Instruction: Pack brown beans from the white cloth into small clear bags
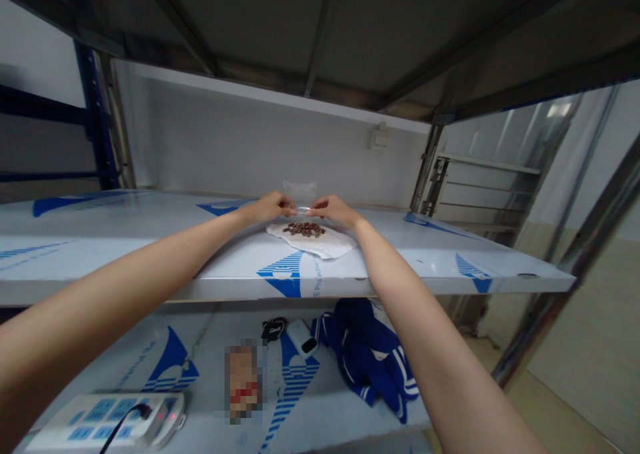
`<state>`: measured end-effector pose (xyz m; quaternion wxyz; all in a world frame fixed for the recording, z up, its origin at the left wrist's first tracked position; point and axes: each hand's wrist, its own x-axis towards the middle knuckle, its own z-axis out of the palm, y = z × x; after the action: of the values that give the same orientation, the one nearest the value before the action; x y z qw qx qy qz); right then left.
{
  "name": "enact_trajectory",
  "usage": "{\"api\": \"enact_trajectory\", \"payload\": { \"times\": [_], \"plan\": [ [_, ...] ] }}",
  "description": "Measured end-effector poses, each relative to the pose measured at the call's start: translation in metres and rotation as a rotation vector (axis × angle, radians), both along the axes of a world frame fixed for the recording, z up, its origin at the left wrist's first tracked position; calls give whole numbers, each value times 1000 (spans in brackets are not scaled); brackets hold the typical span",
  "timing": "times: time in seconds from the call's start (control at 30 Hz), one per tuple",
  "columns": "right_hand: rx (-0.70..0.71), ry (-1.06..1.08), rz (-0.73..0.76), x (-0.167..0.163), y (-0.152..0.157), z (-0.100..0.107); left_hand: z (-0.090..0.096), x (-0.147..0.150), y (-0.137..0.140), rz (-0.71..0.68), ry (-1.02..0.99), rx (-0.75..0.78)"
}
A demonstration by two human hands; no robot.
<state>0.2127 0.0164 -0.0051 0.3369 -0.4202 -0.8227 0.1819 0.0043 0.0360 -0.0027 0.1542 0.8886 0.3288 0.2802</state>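
Between my two hands is a small clear plastic bag [300, 191], held up by its near edge above the shelf. My left hand [276, 205] pinches the left side of that edge, and my right hand [331, 209] pinches the right side. Just below the fingers, a pile of small brown beans or seeds [306, 229] lies on a white cloth or paper sheet [333, 243]. The bag looks see-through, and I cannot make out anything inside it.
The film-covered metal shelf [165, 241] carries the sheet, with another shelf overhead. On the lower level are a power strip [107, 417], a blurred-out item [243, 382], a white device [301, 339], a small black item [273, 329] and blue clothing [367, 347]. Metal posts flank the sides.
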Motion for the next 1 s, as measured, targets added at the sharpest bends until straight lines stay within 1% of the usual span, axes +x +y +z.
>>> {"api": "enact_trajectory", "payload": {
  "times": [0.17, 0.33, 0.5, 0.73, 0.9, 1.0],
  "plan": [
    [9, 22, -37, -1, -3, 1, 0, 1, -4, 48, -14, -7],
    [-2, 3, -43, -2, -4, 4, 0, 4, -10, -31, -36, -7],
    [10, -11, -31, -2, -6, 5, 1, 3, -14, -45, -69, -8],
    [-47, -1, -29, -3, -6, 5, 3, 7, -8, -98, -9, 3],
    [-61, 2, -34, -5, -9, 4, 1, 6, -7, -6, -33, -10],
    [-82, 29, -44, -4, -10, 5, 2, 3, -8, 8, -49, -22]
  ]
}}
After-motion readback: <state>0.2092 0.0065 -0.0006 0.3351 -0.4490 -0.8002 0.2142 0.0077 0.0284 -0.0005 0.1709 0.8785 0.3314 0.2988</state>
